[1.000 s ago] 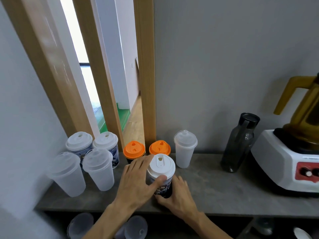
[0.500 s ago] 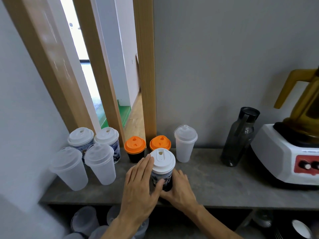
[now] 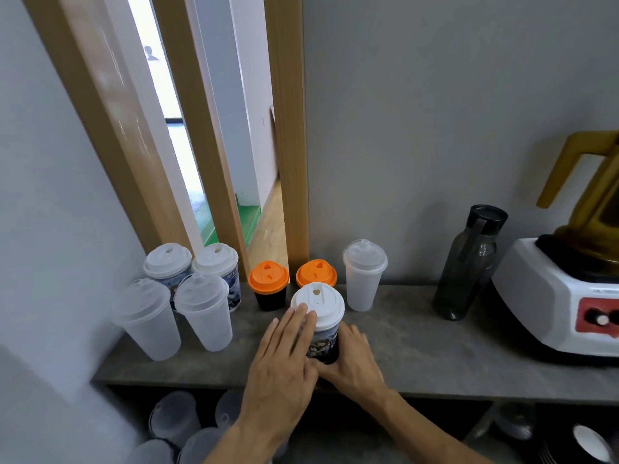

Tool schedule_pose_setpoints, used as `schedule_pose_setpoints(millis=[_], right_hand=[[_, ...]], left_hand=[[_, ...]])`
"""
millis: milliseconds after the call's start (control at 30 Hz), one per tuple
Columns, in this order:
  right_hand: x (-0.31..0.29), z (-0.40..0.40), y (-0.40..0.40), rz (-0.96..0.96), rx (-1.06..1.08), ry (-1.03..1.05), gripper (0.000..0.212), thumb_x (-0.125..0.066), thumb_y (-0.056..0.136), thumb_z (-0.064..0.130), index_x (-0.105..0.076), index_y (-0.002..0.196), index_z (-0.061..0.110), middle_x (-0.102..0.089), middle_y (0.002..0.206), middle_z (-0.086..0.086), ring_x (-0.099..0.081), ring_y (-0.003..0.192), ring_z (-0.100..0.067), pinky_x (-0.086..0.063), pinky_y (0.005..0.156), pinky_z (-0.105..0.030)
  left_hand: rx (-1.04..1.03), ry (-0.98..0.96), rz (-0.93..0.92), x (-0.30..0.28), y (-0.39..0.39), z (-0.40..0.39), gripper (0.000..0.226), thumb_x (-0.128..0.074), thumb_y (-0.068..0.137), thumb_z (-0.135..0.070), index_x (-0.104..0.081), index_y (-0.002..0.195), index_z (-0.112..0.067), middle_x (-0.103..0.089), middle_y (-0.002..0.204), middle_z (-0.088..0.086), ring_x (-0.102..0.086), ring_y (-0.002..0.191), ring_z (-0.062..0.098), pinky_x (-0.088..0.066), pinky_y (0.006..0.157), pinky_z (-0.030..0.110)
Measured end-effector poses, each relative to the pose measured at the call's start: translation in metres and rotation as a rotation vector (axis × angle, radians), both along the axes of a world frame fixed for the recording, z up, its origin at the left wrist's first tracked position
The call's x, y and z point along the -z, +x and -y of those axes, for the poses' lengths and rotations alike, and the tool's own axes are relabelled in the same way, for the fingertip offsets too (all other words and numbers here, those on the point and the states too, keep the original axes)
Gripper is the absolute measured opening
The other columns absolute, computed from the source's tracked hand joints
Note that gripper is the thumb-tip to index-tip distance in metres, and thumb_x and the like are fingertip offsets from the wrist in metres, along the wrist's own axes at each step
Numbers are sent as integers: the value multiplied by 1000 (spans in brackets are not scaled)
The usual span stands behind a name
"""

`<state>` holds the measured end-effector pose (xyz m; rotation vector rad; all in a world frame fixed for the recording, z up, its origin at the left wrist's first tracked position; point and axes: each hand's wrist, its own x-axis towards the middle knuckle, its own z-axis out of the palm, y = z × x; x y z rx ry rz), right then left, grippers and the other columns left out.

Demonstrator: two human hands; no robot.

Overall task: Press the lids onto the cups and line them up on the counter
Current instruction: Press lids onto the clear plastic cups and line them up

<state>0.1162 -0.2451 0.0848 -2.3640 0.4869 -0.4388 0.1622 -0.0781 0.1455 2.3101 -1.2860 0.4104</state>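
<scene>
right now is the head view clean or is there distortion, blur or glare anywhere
Head view: wide-angle bend leans the door frame; daylight blows out the doorway gap; cups under the counter sit dim and soft; the white-lidded cup and both hands are sharp.

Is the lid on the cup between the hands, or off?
On. The white lid caps the printed cup, left hand's fingertips on its rim.

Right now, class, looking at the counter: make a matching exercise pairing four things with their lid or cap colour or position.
Column A:
1. printed cup between the hands
2. small black cup
3. water bottle
4. blender

Column B:
a. black cap
b. far right
c. white lid
d. orange lid

Pairs: 1-c, 2-d, 3-a, 4-b
</scene>
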Motion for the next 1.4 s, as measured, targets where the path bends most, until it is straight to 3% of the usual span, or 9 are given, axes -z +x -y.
schedule_pose_setpoints(millis=[133,233,367,467,633,800,1033,1233,1400], right_hand=[[-2,-1,-2,1,-1,14,76,-64,75,71,-43,139,34,-55,134,17,-47,117,-3,-34,108,-28],[-5,-1,-2,-19,-9,-2,69,-61,79,63,-43,139,33,-54,136,14,-47,120,-9,-32,109,-30],[-7,1,-3,-55,-4,-11,70,-66,80,64,-44,138,33,-54,135,15,-47,120,-10,-32,110,-31],[-5,1,-1,-80,-7,-6,68,-63,84,63,-42,140,33,-51,139,14,-45,128,-10,-28,114,-32],[-4,-1,0,-50,2,-15,62,-55,77,72,-50,126,34,-56,120,18,-48,109,-6,-36,102,-27],[-7,0,-2,-39,23,-29,58,-66,73,62,-52,118,28,-57,110,13,-46,102,-9,-42,98,-32],[-3,1,0,-33,15,-32,66,-66,72,63,-50,126,29,-58,120,14,-48,109,-8,-41,102,-32],[-8,2,-1,-63,8,-11,65,-66,70,62,-49,125,31,-57,119,12,-47,109,-8,-41,103,-31],[-5,2,0,-54,11,-10,68,-65,69,64,-48,127,34,-57,119,16,-46,108,-5,-40,104,-31]], left_hand=[[-43,11,75,-13,-8,6,77,-62,76,-26,-35,146,-12,-47,149,13,-46,137,27,-40,109,45],[-91,87,83,-19,-17,19,84,-80,65,-32,-48,141,-17,-55,139,19,-57,125,34,-50,98,45],[-173,223,121,-12,-21,31,102,-94,46,-27,-51,138,-14,-56,133,28,-60,118,43,-54,86,47],[-215,280,103,-15,-25,36,91,-95,47,-23,-62,132,-11,-58,130,30,-60,117,46,-55,85,49],[-106,109,168,-54,-5,44,40,-86,66,-31,-74,102,-21,-69,108,10,-66,97,27,-58,80,39],[-17,244,135,-74,30,74,43,-46,93,-44,-51,134,-30,-46,138,0,-43,124,21,-34,102,36],[89,145,-117,-57,45,76,37,-44,95,-44,-58,126,-30,-49,130,-5,-48,115,15,-46,94,33],[143,312,-210,-76,62,83,31,-54,90,-44,-63,118,-33,-51,121,-10,-53,108,14,-46,82,31],[228,270,-553,-78,81,84,23,-70,82,-45,-68,104,-38,-60,114,-19,-56,103,5,-44,86,24]])
